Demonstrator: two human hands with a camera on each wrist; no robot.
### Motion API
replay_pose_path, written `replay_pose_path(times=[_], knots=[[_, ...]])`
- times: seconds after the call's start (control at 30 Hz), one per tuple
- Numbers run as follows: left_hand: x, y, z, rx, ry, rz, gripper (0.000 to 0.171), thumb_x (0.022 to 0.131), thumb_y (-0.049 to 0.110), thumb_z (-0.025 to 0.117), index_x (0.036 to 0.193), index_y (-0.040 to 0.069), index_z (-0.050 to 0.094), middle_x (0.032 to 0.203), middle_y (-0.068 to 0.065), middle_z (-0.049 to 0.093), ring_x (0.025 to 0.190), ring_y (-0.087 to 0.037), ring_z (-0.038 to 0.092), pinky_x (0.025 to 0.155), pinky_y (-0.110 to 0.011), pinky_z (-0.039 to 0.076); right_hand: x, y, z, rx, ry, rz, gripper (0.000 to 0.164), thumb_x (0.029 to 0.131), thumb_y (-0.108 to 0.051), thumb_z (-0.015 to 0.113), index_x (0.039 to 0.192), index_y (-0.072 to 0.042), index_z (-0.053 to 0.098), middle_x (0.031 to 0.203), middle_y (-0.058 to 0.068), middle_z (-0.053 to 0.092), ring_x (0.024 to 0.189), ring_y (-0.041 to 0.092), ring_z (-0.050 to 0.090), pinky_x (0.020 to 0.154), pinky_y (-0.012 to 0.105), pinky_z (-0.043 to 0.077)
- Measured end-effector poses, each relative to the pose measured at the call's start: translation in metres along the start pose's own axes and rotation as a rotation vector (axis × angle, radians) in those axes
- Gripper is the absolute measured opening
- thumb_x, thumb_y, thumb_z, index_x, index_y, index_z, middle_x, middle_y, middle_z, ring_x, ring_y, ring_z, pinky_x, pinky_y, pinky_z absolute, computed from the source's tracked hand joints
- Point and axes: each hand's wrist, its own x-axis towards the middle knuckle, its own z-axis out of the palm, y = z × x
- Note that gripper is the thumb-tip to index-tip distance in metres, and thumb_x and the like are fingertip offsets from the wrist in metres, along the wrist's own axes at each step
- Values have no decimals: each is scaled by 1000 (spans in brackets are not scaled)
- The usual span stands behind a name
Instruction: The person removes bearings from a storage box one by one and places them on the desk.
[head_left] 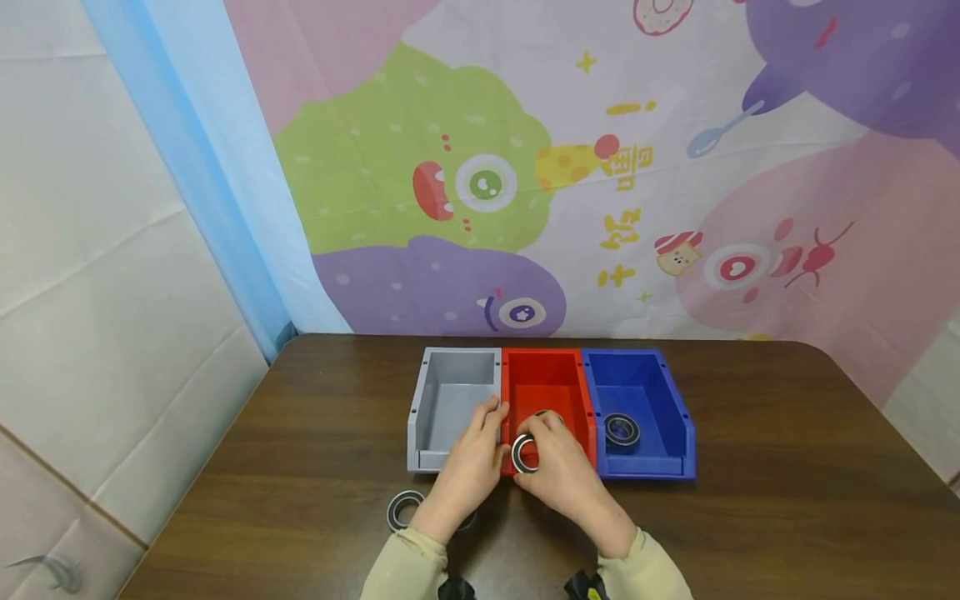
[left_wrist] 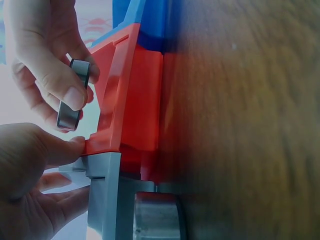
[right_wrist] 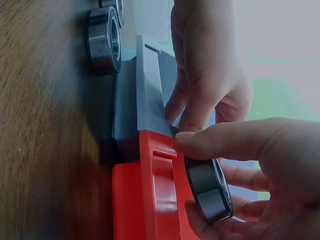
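My right hand (head_left: 562, 471) pinches a ball bearing (right_wrist: 209, 192) between thumb and fingers, tilted on edge above the front of the red bin (head_left: 543, 367). My left hand (head_left: 471, 471) rests its fairly straight fingers at the wall between the red bin and the grey bin (head_left: 417, 417); its thumb touches the front corner there in the left wrist view. Part of another bearing (head_left: 552, 413) shows inside the red bin behind the right fingers. One bearing (head_left: 622, 432) lies in the blue bin (head_left: 678, 417).
On the brown table (head_left: 300, 450), before the grey bin, lies a bearing (head_left: 395, 510); a further one (head_left: 468, 522) is mostly hidden under the left wrist. The three bins stand side by side near the back edge, before a printed curtain (head_left: 420, 108).
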Motion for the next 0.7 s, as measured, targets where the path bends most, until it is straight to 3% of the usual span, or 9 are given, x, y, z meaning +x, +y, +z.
replay_pose_path(times=[0.3, 0.7], knots=[[-1, 1, 0, -5, 3, 1, 50, 81, 3, 63, 128, 1, 47, 132, -13, 43, 100, -29, 59, 77, -38, 51, -2, -1, 0, -68, -44, -43, 45, 57, -19, 82, 93, -11, 56, 90, 3, 52, 74, 18, 56, 70, 34, 52], [0, 1, 0, 3, -9, -7, 51, 82, 6, 64, 129, 0, 46, 134, -14, 43, 100, -28, 58, 78, -37, 51, -4, -4, -5, -104, -228, -57, 55, 58, -27, 82, 102, -6, 56, 89, 5, 53, 70, 16, 54, 67, 35, 52]])
